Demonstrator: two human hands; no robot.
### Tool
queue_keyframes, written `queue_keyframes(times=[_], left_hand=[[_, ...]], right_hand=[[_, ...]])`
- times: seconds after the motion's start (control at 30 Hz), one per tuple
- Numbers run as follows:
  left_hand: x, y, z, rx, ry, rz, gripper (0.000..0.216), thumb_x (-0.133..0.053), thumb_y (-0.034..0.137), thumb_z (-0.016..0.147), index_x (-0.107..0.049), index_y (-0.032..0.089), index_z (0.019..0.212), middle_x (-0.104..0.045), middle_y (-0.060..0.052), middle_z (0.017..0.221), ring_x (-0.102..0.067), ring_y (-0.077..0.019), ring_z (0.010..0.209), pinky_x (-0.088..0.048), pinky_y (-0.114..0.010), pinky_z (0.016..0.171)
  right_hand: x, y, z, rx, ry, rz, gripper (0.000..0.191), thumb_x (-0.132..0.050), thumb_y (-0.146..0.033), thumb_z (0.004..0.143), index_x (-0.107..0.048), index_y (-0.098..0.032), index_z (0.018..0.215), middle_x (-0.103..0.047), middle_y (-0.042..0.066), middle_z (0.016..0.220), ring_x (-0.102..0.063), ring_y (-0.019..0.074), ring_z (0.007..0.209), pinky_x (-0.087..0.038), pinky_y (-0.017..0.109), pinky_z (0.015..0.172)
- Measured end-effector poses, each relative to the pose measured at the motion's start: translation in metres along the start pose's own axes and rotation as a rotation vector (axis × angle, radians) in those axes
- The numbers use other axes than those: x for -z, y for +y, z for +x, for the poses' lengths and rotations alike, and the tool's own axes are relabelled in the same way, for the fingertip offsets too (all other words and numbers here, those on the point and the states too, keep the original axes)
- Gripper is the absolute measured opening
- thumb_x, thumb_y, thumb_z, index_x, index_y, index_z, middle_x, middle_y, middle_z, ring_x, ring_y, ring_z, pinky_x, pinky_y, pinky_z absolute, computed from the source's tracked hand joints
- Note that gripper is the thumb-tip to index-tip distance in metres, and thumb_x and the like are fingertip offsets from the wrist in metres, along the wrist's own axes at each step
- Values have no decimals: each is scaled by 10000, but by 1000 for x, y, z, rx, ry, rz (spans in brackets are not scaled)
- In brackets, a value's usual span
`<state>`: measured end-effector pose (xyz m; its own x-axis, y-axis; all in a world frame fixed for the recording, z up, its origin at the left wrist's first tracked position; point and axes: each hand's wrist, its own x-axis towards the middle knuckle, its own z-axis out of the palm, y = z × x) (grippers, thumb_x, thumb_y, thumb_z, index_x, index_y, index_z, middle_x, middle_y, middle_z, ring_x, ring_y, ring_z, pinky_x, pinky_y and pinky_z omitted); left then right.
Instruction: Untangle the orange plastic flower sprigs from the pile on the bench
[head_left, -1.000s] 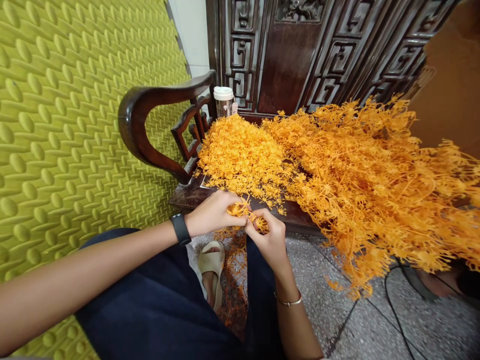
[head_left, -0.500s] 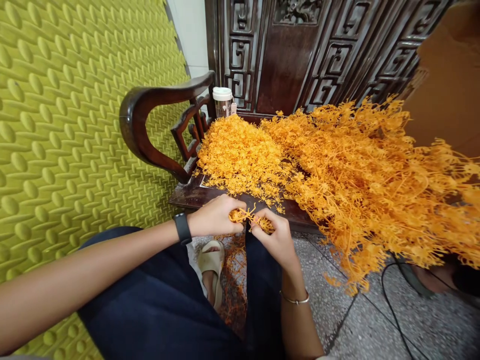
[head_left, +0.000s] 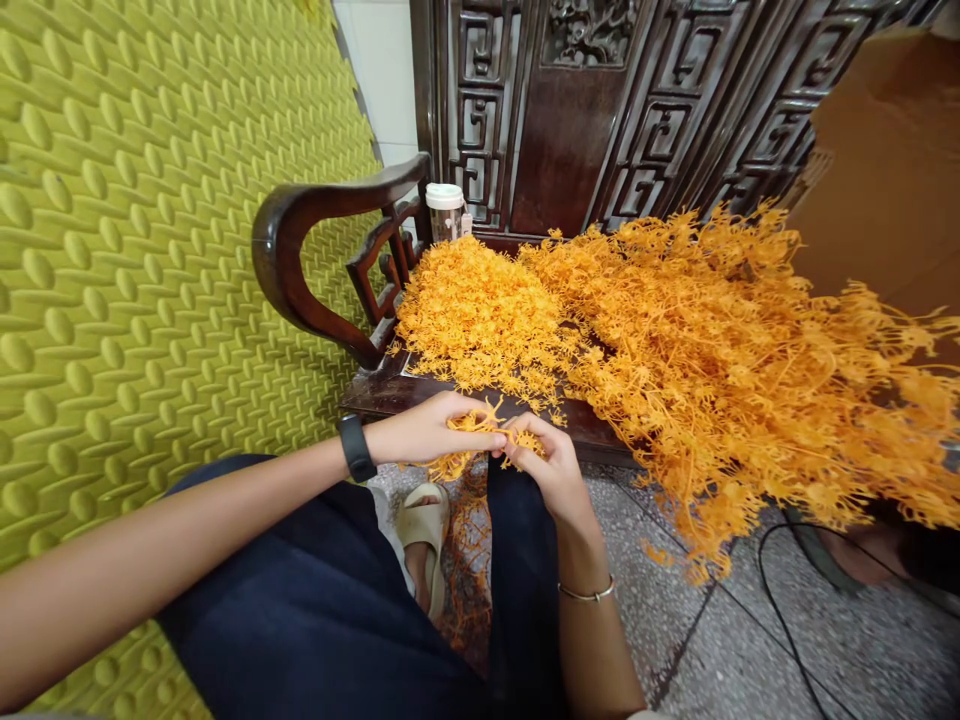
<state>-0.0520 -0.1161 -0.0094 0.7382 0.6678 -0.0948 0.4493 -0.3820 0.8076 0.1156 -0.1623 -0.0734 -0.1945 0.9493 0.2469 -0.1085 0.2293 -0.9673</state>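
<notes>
Over my knees, both hands are closed on orange artificial flower sprigs. My left hand [head_left: 431, 428], with a dark band at its wrist, has a sprig [head_left: 457, 462] in it whose stems hang below the palm, thumb stretched toward the other hand. My right hand [head_left: 551, 465] pinches orange pieces [head_left: 529, 440] close beside it; the fingertips of both hands nearly meet. Just beyond them, a heap of small loose orange flower heads [head_left: 480, 310] lies on the dark wooden bench seat [head_left: 390, 392]. A large pile of long-stemmed orange sprigs [head_left: 735, 360] spreads to the right.
A lidded cup [head_left: 445, 212] stands behind the heap by the curved armrest [head_left: 277, 250]. Yellow textured matting [head_left: 150, 250] covers the left side. Brown cardboard [head_left: 885, 170] is at right. A black cable [head_left: 765, 580] and orange scraps [head_left: 469, 570] lie on the floor.
My left hand's thumb has extended to meet my right fingertips, and more of its orange sprig shows below the palm. The camera view has shifted slightly.
</notes>
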Motion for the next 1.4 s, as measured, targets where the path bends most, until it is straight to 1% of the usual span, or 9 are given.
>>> queue_keyframes(times=[0.13,0.3,0.43,0.63,0.7,0.83,0.97,1.23,1.4], left_hand=[[2,-4,-3,-10,25,4,280,-471,346,793,-619,112,836,-587,-10,707,-486,-93,643,-382,-217,616],[4,-3,-6,-20,-105,36,265,-462,272,796,-615,109,939,-616,-15,755,-503,-95,651,-397,-217,639],[10,3,-7,-33,-210,29,249,-466,216,789,-607,116,969,-631,-20,825,-524,-103,716,-409,-220,688],[15,7,-8,-17,-263,-108,234,-463,181,790,-625,138,954,-643,-20,887,-538,-109,772,-412,-236,743],[15,10,-7,-3,-270,-163,214,-475,171,782,-636,137,918,-643,-20,857,-539,-102,737,-417,-227,711],[14,15,-6,36,-282,-345,168,-488,145,770,-653,143,802,-617,6,662,-521,-75,600,-413,-195,600],[13,15,-5,81,-290,-475,161,-498,128,745,-656,138,713,-600,15,592,-491,-61,501,-399,-192,534],[13,16,-5,103,-294,-573,183,-487,97,691,-655,134,631,-607,7,554,-490,-71,454,-407,-201,492],[13,19,-8,130,-415,-576,191,-490,114,675,-657,142,587,-591,4,505,-491,-86,426,-375,-191,411]], right_hand=[[3,0,2,-40,11,-37,67,-567,-240,751,-561,-176,767,-550,-13,687,-487,105,656,-377,233,639],[12,-1,2,-118,-82,-74,90,-611,-260,728,-592,-173,746,-564,-2,717,-485,107,682,-368,228,638],[12,1,2,-153,-149,81,116,-615,-262,723,-575,-161,686,-533,-8,664,-463,96,636,-352,222,609],[6,14,6,-204,-203,371,184,-634,-311,685,-568,-141,666,-542,14,635,-441,94,562,-311,223,527],[1,18,7,-240,-218,480,221,-653,-338,652,-555,-140,661,-541,15,614,-431,89,525,-291,219,496],[-15,26,8,-299,-203,661,314,-713,-361,528,-490,-157,612,-508,-4,541,-374,74,450,-270,216,450],[-27,28,8,-255,-233,770,356,-713,-391,514,-448,-166,594,-428,-38,468,-296,51,400,-245,203,418],[-33,33,5,-236,-257,820,279,-706,-336,545,-507,-162,635,-311,-75,416,-275,41,379,-275,189,408],[-39,35,0,-284,-272,811,361,-732,-414,470,-491,-160,559,-384,-55,401,-273,38,338,-266,197,370]])
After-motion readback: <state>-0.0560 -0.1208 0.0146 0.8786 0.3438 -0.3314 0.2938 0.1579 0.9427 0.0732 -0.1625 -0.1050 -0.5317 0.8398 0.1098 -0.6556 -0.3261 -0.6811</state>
